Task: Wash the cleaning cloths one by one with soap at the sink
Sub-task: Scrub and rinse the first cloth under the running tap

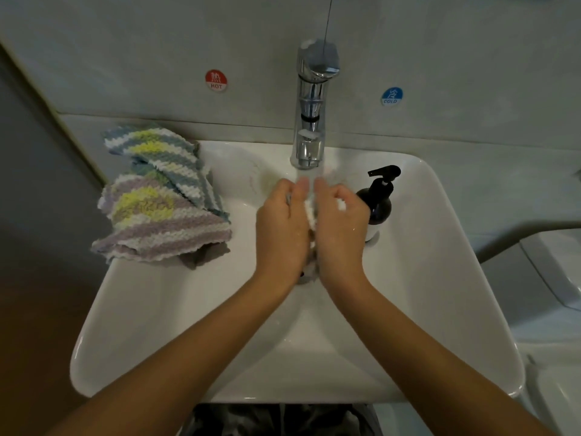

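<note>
Both my hands are together under the chrome tap (312,105), over the middle of the white sink (434,278). My left hand (281,228) and my right hand (341,228) hold a bunched white cloth (310,215) squeezed between them; only small bits of it show between the palms and by the right fingers. Water runs from the spout onto the fingertips. Two more striped cloths lie on the sink's left rim: a blue, yellow and white one (163,158) and a purple, yellow and white one (157,225).
A dark pump soap bottle (379,202) stands on the sink's right side, just beside my right hand. Red HOT (216,80) and blue COLD (392,96) stickers are on the wall. A white fixture (547,303) sits to the right of the sink.
</note>
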The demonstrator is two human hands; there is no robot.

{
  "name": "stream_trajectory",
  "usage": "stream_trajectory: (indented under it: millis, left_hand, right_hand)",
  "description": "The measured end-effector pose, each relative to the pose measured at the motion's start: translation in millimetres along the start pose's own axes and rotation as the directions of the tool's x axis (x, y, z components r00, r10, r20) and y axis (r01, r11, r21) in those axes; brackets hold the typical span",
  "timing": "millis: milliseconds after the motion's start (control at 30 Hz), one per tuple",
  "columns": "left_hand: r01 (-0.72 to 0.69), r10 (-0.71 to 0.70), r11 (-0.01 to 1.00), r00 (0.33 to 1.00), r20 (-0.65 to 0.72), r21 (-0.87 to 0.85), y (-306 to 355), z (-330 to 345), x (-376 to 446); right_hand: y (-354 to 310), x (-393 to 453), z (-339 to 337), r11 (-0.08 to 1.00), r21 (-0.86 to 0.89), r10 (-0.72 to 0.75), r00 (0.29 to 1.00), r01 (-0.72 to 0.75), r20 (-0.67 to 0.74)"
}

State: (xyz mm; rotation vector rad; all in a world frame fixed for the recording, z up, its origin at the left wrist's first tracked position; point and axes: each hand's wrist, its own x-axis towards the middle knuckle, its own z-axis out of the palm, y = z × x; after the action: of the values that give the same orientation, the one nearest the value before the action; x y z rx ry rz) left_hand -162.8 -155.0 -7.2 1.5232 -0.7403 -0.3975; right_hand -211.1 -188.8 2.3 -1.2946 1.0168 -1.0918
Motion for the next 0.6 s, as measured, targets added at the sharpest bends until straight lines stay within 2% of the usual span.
stream_trajectory:
  millis: [67,100,200,267,333,400,433,533,600]
  left_hand:
    - [-0.042,0.04,0.999,0.998,0.056,0.024,5,8,-15]
    - [-0.061,0.06,0.998,0.996,0.061,0.022,7,8,-18]
    - [-0.068,0.068,0.998,0.997,-0.02,0.015,6,-4,3]
    - [-0.037,0.037,0.999,0.999,-0.017,-0.02,3,-13,9]
    - [-0.037,0.038,0.999,0.998,0.051,-0.016,0,-13,-5]
    - [-0.068,0.067,0.998,0.99,0.123,0.006,3,-8,-22]
    - [-0.09,0.087,0.996,0.989,0.117,0.021,3,-8,-23]
    - [-0.043,0.043,0.999,0.999,0.008,-0.004,7,-16,-3]
    - [0.034,-0.036,0.996,0.999,-0.028,-0.08,10,-19,5]
  right_hand:
    - [0,18,1,0.998,0.053,0.051,0.993,-0.045,-0.11]
    - [2,20,2,0.997,0.066,0.051,0.993,-0.044,-0.11]
    - [5,-6,0,0.999,-0.002,-0.034,0.998,0.034,0.045]
    - [5,-18,-3,0.995,-0.062,-0.066,0.989,0.075,0.132]
    - [5,-7,-3,0.997,-0.049,-0.06,0.995,0.064,0.077]
    - [2,3,-2,0.999,0.037,0.027,1.0,-0.026,-0.008]
    - [2,1,-3,0.999,0.036,0.036,0.999,-0.036,-0.008]
    - [2,-21,-8,0.998,-0.062,0.011,0.988,-0.001,0.157]
    - [-2,-24,-14,0.998,-0.048,0.057,0.976,-0.048,0.212]
